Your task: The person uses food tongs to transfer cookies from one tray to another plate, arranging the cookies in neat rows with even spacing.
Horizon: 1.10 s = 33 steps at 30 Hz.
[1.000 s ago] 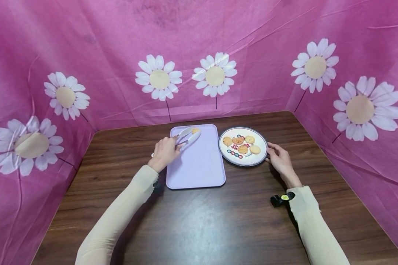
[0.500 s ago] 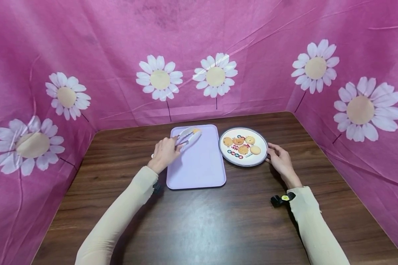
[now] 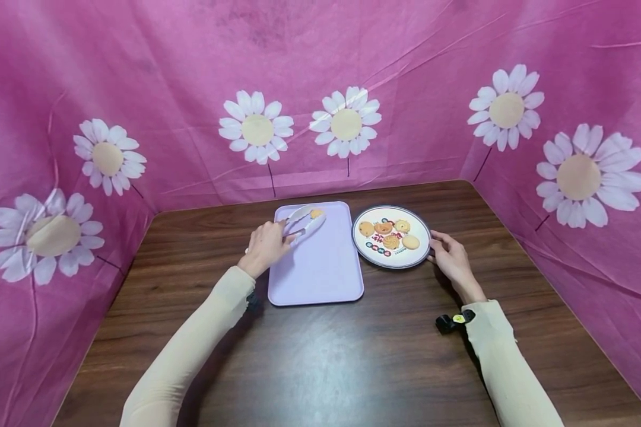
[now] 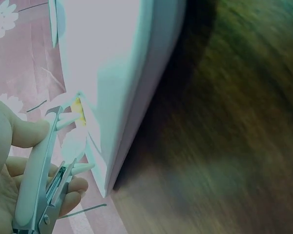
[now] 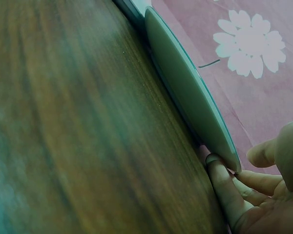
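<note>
My left hand (image 3: 263, 248) grips white-tipped tongs (image 3: 313, 225) over the far part of a lilac tray (image 3: 317, 273). A small golden cookie (image 3: 316, 213) lies between the spread tips. In the left wrist view the thumb is on one tong handle (image 4: 35, 175) and the fingers curl round the other side. To the right of the tray is a round white plate (image 3: 403, 258) with a dark rim, bearing several cookies. My right hand (image 3: 453, 261) touches its right edge. The right wrist view shows fingertips at the plate's underside (image 5: 185, 87), with the thumb held apart from the rim.
Tray and plate stand side by side on a brown wooden table (image 3: 320, 367), near its far edge. A pink cloth (image 3: 192, 77) printed with white daisies hangs around the back and sides.
The tong tips have spread slightly wider around the cookie. My right hand and the plate stay where they were.
</note>
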Tool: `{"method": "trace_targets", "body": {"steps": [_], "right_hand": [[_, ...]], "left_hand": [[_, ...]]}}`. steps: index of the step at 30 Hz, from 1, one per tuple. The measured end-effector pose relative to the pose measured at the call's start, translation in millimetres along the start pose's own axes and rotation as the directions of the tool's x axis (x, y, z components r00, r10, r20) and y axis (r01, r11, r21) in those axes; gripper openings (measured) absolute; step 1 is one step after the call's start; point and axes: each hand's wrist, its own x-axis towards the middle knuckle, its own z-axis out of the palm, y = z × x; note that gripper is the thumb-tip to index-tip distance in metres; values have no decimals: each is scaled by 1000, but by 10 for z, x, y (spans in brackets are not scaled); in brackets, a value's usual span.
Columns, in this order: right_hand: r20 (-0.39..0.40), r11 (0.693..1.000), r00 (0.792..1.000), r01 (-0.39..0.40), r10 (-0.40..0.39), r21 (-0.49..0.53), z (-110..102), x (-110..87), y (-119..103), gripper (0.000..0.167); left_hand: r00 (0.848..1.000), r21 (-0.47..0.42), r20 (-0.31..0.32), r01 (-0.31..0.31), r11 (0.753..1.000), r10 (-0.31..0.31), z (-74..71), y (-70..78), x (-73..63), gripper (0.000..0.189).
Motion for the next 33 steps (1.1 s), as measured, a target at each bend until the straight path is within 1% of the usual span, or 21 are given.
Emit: {"method": "trace_targets", "body": {"steps": [5, 16, 23, 33], "right_hand": [[6, 1000, 1000, 3, -3, 6, 16, -6, -8, 52], [5, 1000, 1000, -3, 3, 3, 18, 5, -20, 52], [6, 1000, 1000, 0, 0, 15, 20, 1, -14, 52], [4, 1000, 1000, 3, -3, 16, 0, 6, 9, 52]], "left_hand": [[1000, -7, 12, -1, 1000, 1, 2, 16, 18, 32], [1000, 23, 12, -16, 1000, 16, 12, 39, 19, 31], [1000, 9, -2, -13, 1000, 13, 36, 17, -11, 30], [999, 3, -28, -27, 1000, 27, 35, -7, -38, 31]]}}
